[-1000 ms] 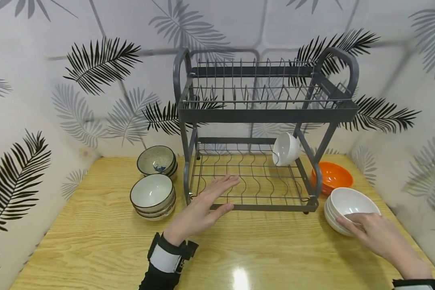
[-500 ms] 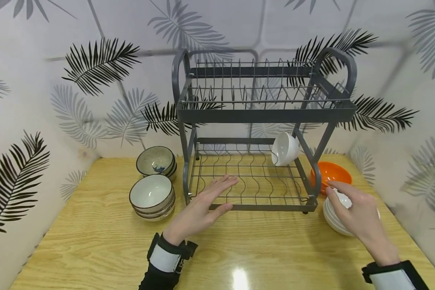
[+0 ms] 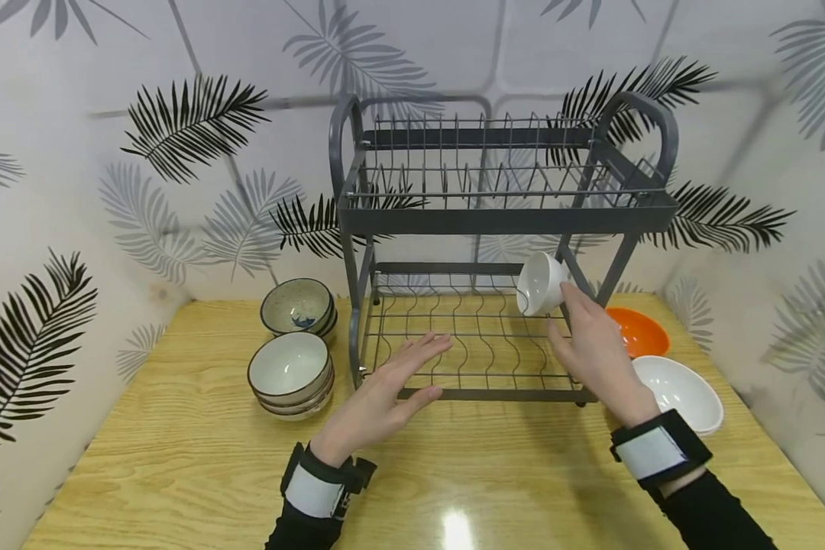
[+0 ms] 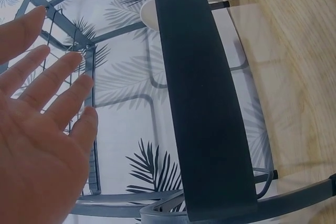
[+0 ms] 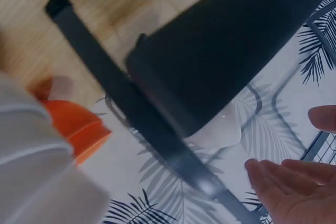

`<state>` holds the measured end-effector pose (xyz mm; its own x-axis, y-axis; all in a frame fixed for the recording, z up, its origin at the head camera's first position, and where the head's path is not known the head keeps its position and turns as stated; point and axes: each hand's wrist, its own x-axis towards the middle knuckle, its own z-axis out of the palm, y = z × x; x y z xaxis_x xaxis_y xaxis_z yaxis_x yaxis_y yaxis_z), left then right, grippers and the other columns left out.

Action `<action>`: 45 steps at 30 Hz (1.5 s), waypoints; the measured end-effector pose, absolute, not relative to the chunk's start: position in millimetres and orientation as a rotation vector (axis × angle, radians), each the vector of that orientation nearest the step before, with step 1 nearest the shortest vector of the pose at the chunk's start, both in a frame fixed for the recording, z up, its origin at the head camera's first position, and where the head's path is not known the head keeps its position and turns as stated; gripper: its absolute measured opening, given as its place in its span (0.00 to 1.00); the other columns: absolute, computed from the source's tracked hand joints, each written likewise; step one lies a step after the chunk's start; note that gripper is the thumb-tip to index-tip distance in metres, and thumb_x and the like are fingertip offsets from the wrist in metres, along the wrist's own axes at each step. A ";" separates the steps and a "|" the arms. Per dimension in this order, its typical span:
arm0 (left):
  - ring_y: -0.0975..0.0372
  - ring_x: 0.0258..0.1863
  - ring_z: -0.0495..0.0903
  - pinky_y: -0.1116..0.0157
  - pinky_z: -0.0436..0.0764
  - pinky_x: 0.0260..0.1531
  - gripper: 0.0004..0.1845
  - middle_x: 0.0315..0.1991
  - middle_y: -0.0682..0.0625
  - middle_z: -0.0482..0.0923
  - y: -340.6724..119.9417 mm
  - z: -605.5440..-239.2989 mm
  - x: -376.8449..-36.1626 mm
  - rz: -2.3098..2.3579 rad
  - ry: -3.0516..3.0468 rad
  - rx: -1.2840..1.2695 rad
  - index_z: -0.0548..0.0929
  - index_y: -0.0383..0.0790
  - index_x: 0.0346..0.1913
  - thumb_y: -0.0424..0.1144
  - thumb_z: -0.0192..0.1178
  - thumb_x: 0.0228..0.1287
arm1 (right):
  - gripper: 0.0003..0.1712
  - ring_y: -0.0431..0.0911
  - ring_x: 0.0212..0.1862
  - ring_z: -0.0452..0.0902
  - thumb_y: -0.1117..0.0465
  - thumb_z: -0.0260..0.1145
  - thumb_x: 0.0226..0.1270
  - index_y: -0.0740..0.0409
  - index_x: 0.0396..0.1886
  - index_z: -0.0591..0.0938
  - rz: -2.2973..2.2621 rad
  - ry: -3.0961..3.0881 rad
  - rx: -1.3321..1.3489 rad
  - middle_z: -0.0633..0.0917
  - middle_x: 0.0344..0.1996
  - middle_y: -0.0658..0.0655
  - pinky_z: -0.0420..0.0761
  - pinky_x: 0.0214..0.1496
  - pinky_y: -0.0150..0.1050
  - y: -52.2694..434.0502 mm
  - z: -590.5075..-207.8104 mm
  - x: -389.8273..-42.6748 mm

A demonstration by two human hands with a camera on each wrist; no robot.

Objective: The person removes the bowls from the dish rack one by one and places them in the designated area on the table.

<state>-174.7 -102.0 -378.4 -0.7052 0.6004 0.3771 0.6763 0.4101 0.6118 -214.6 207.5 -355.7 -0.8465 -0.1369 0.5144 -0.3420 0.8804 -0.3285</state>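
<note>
A white bowl (image 3: pixel 540 284) stands tilted on its side at the right end of the lower tier of a grey two-tier dish rack (image 3: pixel 509 221). My right hand (image 3: pixel 596 357) reaches in at the rack's right front, index fingertip right at that bowl and thumb held apart below. In the right wrist view the fingers of this hand (image 5: pixel 296 187) are loosely extended with nothing between them, and the rack's dark bar partly covers the bowl (image 5: pixel 223 129). My left hand (image 3: pixel 385 405) hovers before the lower tier, fingers straight and thumb spread, holding nothing; its palm (image 4: pixel 47 150) shows bare in the left wrist view.
Right of the rack are stacked white bowls (image 3: pixel 682 393), with orange bowls (image 3: pixel 638 330) behind them. On the left stand a stack of brown-rimmed bowls (image 3: pixel 289 367) and speckled bowls (image 3: pixel 292 302). Patterned walls (image 3: pixel 234 38) bound the wooden table (image 3: pixel 179 458).
My right hand has left the stacked white bowls and moved up and left to the bowl in the rack. The left hand stays in place.
</note>
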 end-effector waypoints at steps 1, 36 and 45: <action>0.52 0.81 0.53 0.45 0.54 0.79 0.32 0.79 0.51 0.59 -102.0 -378.5 -174.7 -1.184 -2.558 -1.159 0.61 0.48 0.78 0.40 0.57 0.74 | 0.35 0.74 0.60 0.74 0.67 0.65 0.64 0.77 0.69 0.66 0.576 -2.572 0.338 0.73 0.66 0.79 0.77 0.60 0.69 205.3 -354.9 -218.9; 0.54 0.81 0.53 0.45 0.53 0.80 0.32 0.79 0.48 0.61 -100.8 -376.4 -172.3 -1.160 -2.531 -1.177 0.61 0.47 0.78 0.40 0.57 0.75 | 0.38 0.77 0.68 0.58 0.60 0.60 0.70 0.73 0.73 0.58 0.592 -3.116 0.009 0.60 0.68 0.80 0.72 0.62 0.73 186.9 -328.0 -311.3; 0.54 0.81 0.53 0.47 0.53 0.80 0.32 0.79 0.48 0.60 -102.1 -376.8 -173.1 -1.151 -2.519 -1.187 0.62 0.46 0.78 0.40 0.57 0.74 | 0.39 0.78 0.65 0.62 0.67 0.63 0.64 0.84 0.68 0.58 0.474 -3.004 0.040 0.66 0.63 0.84 0.70 0.67 0.70 187.9 -341.9 -322.3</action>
